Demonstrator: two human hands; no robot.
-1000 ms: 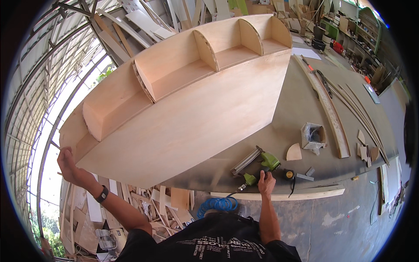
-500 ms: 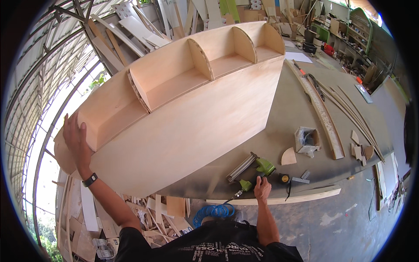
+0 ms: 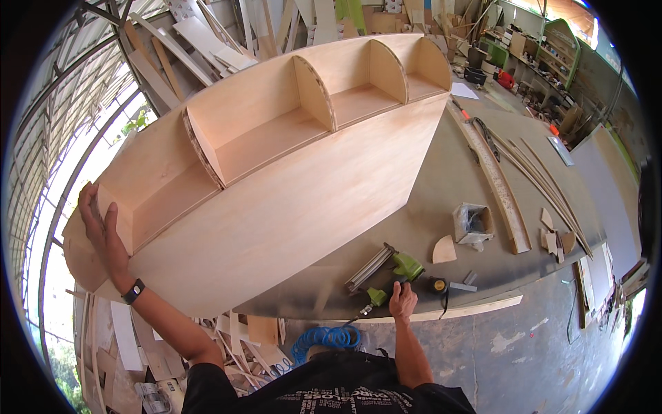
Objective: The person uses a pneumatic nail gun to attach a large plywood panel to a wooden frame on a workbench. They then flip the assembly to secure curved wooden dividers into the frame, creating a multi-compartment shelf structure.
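At the bottom centre of the frame, the right hand (image 3: 403, 301) lies on the near edge of the grey worktable (image 3: 441, 186). Its fingers are bent down onto the table beside the green nail gun (image 3: 386, 269); whether they grip the handle I cannot tell. A blue coiled air hose (image 3: 325, 339) hangs just below the table edge, to the left of this hand. A small yellow and black tape measure (image 3: 437, 284) sits just right of the hand, and a long pale wooden strip (image 3: 448, 310) runs along the table edge there.

At the left of the frame, the left hand (image 3: 100, 224) is flat and open, with fingers stretched, pressed against the end panel of the long plywood shelf unit (image 3: 276, 200). A black wristband (image 3: 133, 291) is on this wrist.

The shelf unit lies on the table from lower left to upper centre of the frame. Curved dividers split it into open compartments that face up.

Further right on the table are a fan-shaped wood offcut (image 3: 444, 250), a small open cardboard box (image 3: 472, 223), and a long curved wood piece (image 3: 495, 181) beside thin strips (image 3: 545, 183). In the upper part of the frame, boards (image 3: 207, 34) lean behind the table.
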